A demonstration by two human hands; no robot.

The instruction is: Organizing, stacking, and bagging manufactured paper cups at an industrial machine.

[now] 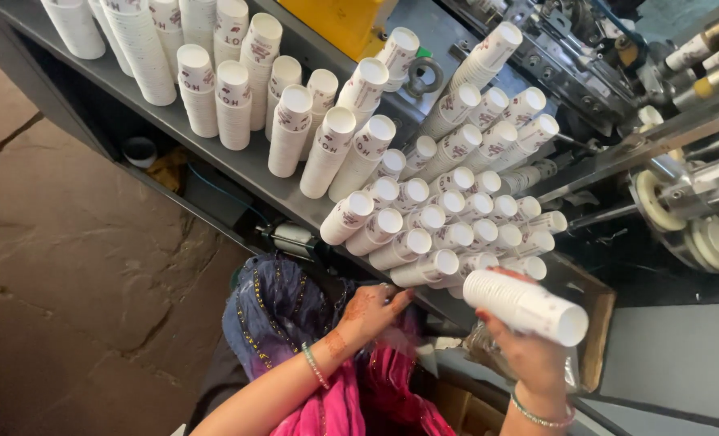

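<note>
My right hand [529,355] wraps around a stack of white cups [525,305], just below the pile of cup stacks [448,226]. My left hand [371,311] is open and empty. One bump could make them roll off the shelf [238,165].

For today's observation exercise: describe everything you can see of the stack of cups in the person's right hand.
The stack of cups is a short column of nested white paper cups, with faint printing on the outermost cup's side. It lies almost horizontal, tilted slightly down to the right, where a flat white round end faces the camera. The right hand grips it from below, and it hovers beside the cup stacks on the metal shelf.
</note>
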